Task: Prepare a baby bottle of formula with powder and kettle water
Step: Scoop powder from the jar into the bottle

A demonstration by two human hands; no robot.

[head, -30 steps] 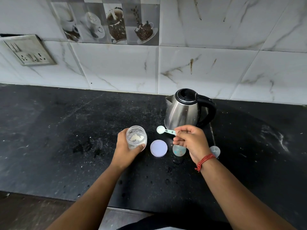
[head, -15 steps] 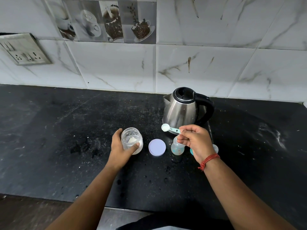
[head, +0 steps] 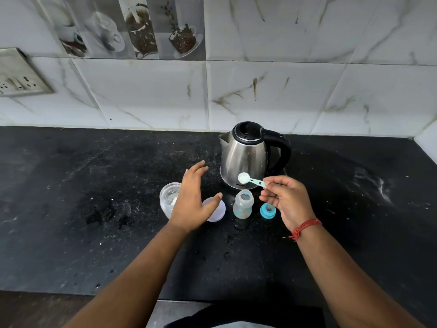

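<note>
The baby bottle (head: pixel 243 204) stands open and upright on the counter (head: pixel 94 209), just in front of the kettle (head: pixel 246 157), with its blue collar (head: pixel 268 210) lying just to its right. Your right hand (head: pixel 287 201) pinches the handle of the scoop (head: pixel 250 180), whose bowl looks filled with powder and hangs above and slightly behind the bottle's mouth. Your left hand (head: pixel 194 200) is spread wide and holds nothing, hovering over the lilac lid (head: pixel 216 210), with the powder jar (head: pixel 169 200) partly hidden behind it.

The risk is the narrow mouth. Tip the scoop before the bowl is squarely over it and powder will likely land on the counter or the bottle's shoulder, leaving the dose short. Nothing steadies the bottle, and it looks light; a knock from the scoop or your knuckles could topple it. The jar is open too, so a sweep of that free hand might upset it.
</note>
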